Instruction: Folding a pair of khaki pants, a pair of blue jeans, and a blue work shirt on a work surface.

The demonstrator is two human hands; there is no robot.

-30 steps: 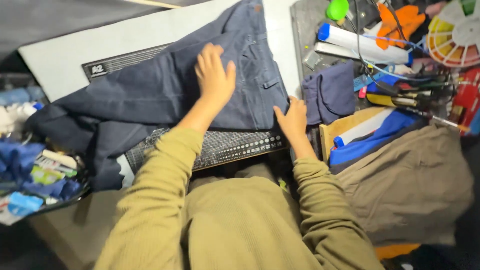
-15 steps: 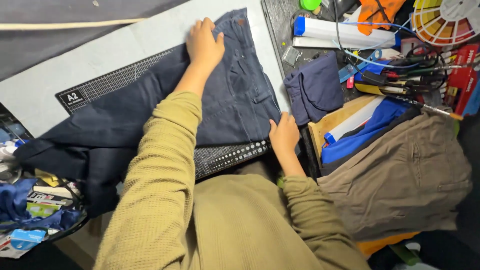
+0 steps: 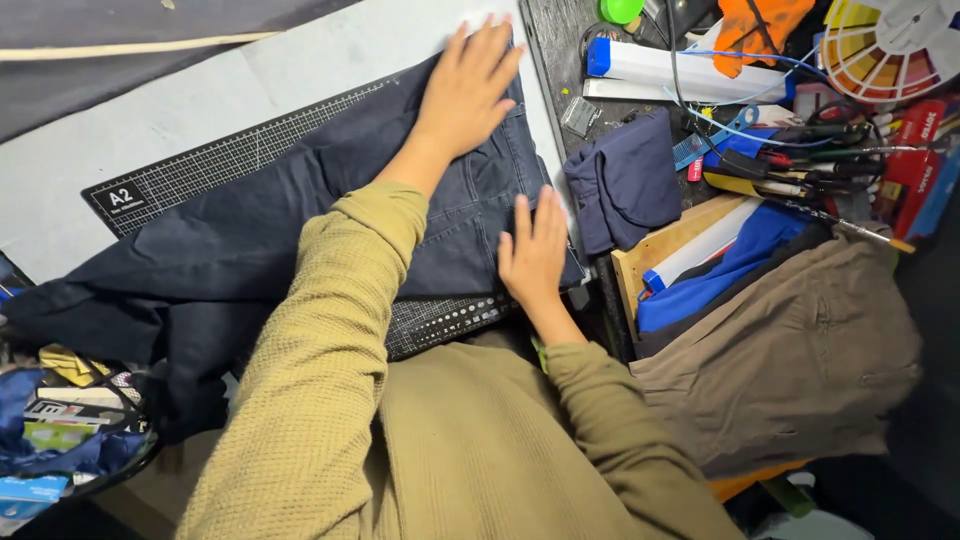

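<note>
Dark navy trousers [image 3: 260,250] lie spread over a black cutting mat [image 3: 190,175] on a pale tabletop. My left hand [image 3: 468,85] rests flat with fingers spread on the far end of the trousers, near the waistband. My right hand [image 3: 535,250] presses flat on the near right edge of the same cloth. Both arms wear olive knit sleeves. Neither hand grips anything.
Right of the trousers lie a folded navy cloth [image 3: 625,180], a white tube with a blue cap [image 3: 680,65], scissors and pens [image 3: 800,160], a colour wheel [image 3: 900,45], brown trousers [image 3: 790,360] and blue cloth [image 3: 730,265]. A basket of scraps [image 3: 60,430] sits at lower left.
My left hand slid farther up the trousers toward the waistband. My right hand moved from the mat's edge onto the cloth. The view shifted closer.
</note>
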